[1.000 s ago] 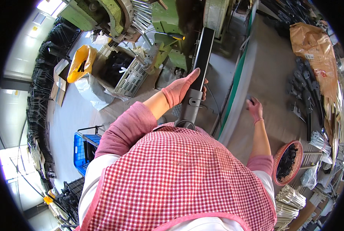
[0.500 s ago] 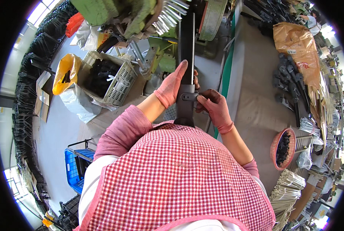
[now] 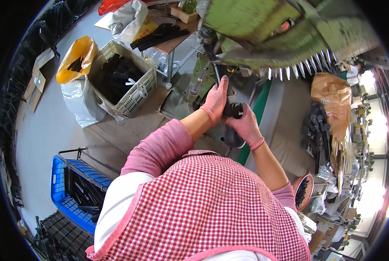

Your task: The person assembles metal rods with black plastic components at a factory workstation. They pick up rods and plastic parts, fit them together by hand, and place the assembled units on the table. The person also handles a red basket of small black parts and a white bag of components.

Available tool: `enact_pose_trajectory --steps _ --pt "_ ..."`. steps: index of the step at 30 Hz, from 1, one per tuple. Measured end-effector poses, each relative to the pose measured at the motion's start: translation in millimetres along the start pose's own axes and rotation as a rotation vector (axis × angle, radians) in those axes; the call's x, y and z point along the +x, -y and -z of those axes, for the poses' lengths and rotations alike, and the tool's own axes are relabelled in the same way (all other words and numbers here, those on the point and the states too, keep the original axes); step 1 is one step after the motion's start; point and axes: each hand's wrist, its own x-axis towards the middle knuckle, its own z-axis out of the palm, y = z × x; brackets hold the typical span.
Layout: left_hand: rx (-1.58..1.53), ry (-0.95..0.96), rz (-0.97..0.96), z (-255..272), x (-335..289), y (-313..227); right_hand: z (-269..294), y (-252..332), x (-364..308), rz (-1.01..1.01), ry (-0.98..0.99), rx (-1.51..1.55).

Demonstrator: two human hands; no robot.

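Both my hands, in pink gloves, are at a long, narrow black piece with a rounded black end (image 3: 232, 138) pointing toward me. My left hand (image 3: 215, 101) is wrapped round its middle, thumb up along it. Closed about a small black fitting (image 3: 234, 110) on the piece is my right hand (image 3: 246, 126), lower and to the right. The far end of the piece runs toward a green machine (image 3: 255, 30) and is partly hidden by my left hand. My fingertips behind the piece are mostly out of sight.
A row of metal spikes (image 3: 301, 69) juts from the machine. At left stand a pale crate (image 3: 135, 98) of black parts, a yellow bag (image 3: 79, 61) and a blue basket (image 3: 66, 198). A brown paper bag (image 3: 331, 98) and black parts (image 3: 316, 130) lie at right.
My view has swung, so the machine looms larger at the upper right. The black piece has tilted and turned in my hands, and my right hand has closed further round its fitting.
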Motion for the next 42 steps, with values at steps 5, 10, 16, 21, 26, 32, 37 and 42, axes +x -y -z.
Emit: enact_pose_trajectory --steps 5,10,16,21,26,32,37,42 --pt "0.068 -0.133 -0.399 40.8 -1.9 -23.0 -7.8 48.3 62.1 -0.249 0.163 0.487" --pt "-0.161 0.118 -0.360 66.2 8.2 -46.4 -17.2 76.1 94.0 -0.272 0.249 0.704" --pt "-0.089 0.264 -0.205 82.3 19.8 -64.0 -18.5 93.4 100.5 -0.348 0.261 0.686" --pt "-0.003 0.271 -0.190 88.4 24.3 -67.6 -26.4 96.9 104.1 -0.228 0.203 0.256" --pt "0.081 0.147 -0.003 126.3 5.4 -68.4 -47.9 88.6 106.3 0.075 0.036 0.192" --pt "0.058 0.123 0.063 183.8 -12.7 -79.5 -65.4 84.6 106.2 -0.050 -0.019 -0.402" --pt "0.058 0.079 0.118 199.5 -16.0 -82.2 -64.2 83.6 103.0 -0.083 -0.006 -0.315" --pt "0.065 0.128 0.174 199.6 -24.0 -77.2 -65.0 79.5 101.2 -0.036 -0.062 -0.378"
